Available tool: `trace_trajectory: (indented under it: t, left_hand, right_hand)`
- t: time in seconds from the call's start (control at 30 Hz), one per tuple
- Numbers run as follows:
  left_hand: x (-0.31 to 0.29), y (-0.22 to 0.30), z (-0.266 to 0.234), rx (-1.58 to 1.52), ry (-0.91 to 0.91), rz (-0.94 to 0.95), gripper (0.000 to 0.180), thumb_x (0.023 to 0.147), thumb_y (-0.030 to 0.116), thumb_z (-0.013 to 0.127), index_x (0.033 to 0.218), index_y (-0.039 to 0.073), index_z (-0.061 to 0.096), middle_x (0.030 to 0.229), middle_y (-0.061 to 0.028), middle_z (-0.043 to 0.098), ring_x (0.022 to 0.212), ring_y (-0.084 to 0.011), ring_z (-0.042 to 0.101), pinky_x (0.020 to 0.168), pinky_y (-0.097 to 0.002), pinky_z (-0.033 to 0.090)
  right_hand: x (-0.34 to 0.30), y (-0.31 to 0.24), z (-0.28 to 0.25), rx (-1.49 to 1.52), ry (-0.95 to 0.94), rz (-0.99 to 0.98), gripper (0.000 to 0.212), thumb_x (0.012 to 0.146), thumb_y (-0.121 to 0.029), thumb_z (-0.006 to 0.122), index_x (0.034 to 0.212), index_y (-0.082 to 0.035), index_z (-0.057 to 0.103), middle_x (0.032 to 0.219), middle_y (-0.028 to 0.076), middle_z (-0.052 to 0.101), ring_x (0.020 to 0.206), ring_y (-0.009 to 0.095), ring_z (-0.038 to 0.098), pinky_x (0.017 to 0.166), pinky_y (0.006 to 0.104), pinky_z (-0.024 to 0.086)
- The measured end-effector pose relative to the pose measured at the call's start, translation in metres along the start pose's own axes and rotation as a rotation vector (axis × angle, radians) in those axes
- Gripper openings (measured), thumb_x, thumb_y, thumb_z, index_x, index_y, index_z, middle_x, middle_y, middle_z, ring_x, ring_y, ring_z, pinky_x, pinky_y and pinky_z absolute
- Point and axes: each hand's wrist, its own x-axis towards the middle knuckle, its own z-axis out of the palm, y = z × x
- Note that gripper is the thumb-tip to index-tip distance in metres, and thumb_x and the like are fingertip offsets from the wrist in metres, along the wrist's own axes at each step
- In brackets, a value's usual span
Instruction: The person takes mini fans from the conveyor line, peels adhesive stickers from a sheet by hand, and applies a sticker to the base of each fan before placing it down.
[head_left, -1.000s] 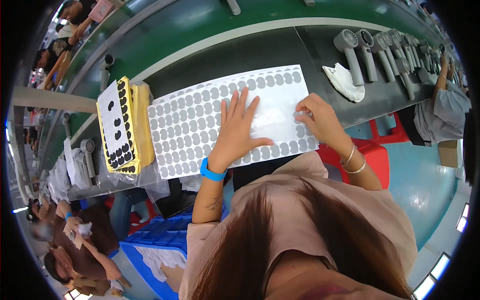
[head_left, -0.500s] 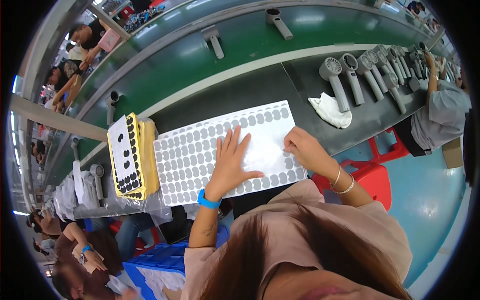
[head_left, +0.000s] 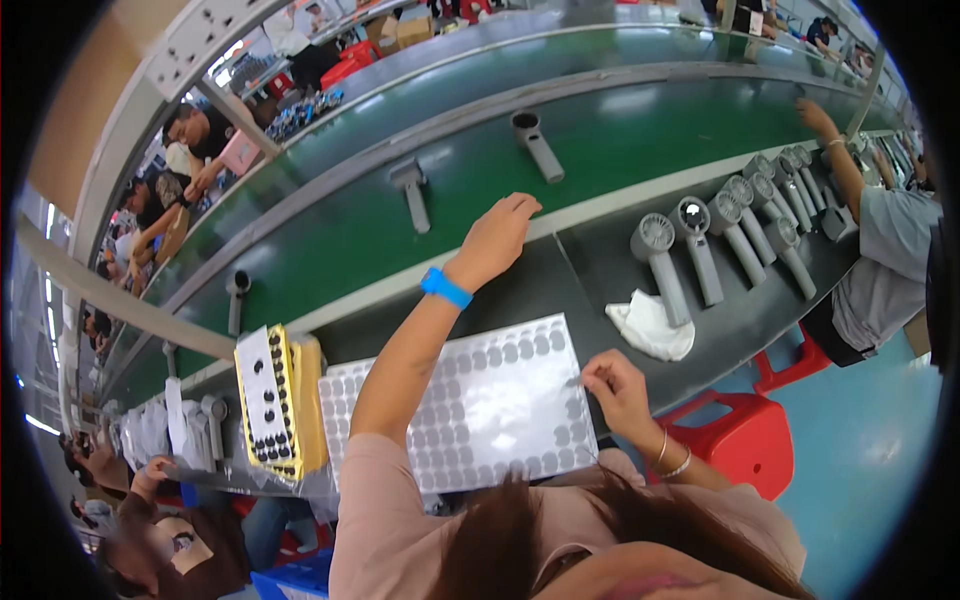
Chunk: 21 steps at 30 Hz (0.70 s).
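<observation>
My left hand [head_left: 495,240], with a blue band at the wrist, reaches over the rail of the green conveyor belt. Its fingers are stretched out and hold nothing visible. Just beyond them, a grey handheld fan body [head_left: 541,150] with an open round head lies on the belt. My right hand [head_left: 617,388] is at the right edge of the white sticker sheet [head_left: 515,405], thumb and fingers pinched together; whatever is between them is too small to make out. Rows of grey kidney-shaped stickers fill the sheet's left part, while a shiny patch on the right is bare. My left forearm covers some rows.
Two more grey fan bodies [head_left: 411,195] [head_left: 237,300] lie on the belt. A yellow stack of black-sticker sheets [head_left: 308,405] is left of the sheet. Several finished-looking fans [head_left: 660,265] and a white cloth [head_left: 652,328] lie right. A red stool [head_left: 745,445] and a co-worker [head_left: 890,235] are rightward.
My left hand has lifted off the sticker sheet and swung forward to the belt. My right hand stays pinched, now beside the sheet's right edge. The view has tilted up.
</observation>
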Motion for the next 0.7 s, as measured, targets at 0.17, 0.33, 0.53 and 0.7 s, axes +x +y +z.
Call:
trace_trajectory:
  t: [0.17, 0.33, 0.53, 0.7]
  left_hand:
    - [0.077, -0.056, 0.045, 0.472, -0.255, 0.136, 0.063, 0.071, -0.008, 0.055, 0.130, 0.014, 0.047, 0.140, -0.0095, 0.038, 0.101, -0.0320, 0.053, 0.088, -0.0386, 0.048]
    - [0.093, -0.079, 0.055, 0.485, -0.317, 0.152, 0.048, 0.074, -0.002, 0.058, 0.120, 0.012, 0.053, 0.129, -0.0083, 0.048, 0.098, -0.0302, 0.055, 0.083, -0.0375, 0.050]
    - [0.052, -0.084, -0.004, -0.129, 0.405, -0.004, 0.027, 0.084, 0.003, 0.056, 0.110, 0.003, 0.050, 0.108, -0.0222, 0.057, 0.086, -0.0353, 0.063, 0.073, -0.0392, 0.051]
    - [-0.013, -0.007, -0.059, -0.767, 0.711, -0.175, 0.032, 0.085, -0.003, 0.059, 0.111, 0.000, 0.040, 0.112, -0.0158, 0.054, 0.077, -0.0222, 0.067, 0.070, -0.0284, 0.055]
  right_hand:
    - [-0.004, 0.010, 0.001, 0.070, 0.047, 0.077, 0.007, 0.083, 0.006, 0.058, 0.085, 0.000, 0.055, 0.080, 0.004, 0.052, 0.068, 0.007, 0.051, 0.060, 0.0192, 0.042]
    - [-0.006, 0.007, -0.001, 0.095, 0.075, 0.038, 0.009, 0.082, 0.008, 0.058, 0.086, 0.001, 0.054, 0.085, 0.006, 0.053, 0.070, 0.008, 0.052, 0.063, 0.0199, 0.043]
    - [0.006, -0.002, -0.001, -0.130, 0.061, -0.152, 0.011, 0.079, 0.010, 0.056, 0.083, 0.000, 0.054, 0.095, 0.009, 0.051, 0.079, 0.013, 0.049, 0.068, 0.0217, 0.040]
    - [0.005, 0.001, 0.002, 0.032, 0.130, -0.040, 0.006, 0.080, 0.007, 0.060, 0.083, 0.002, 0.058, 0.080, 0.006, 0.056, 0.072, 0.012, 0.052, 0.066, 0.0222, 0.043]
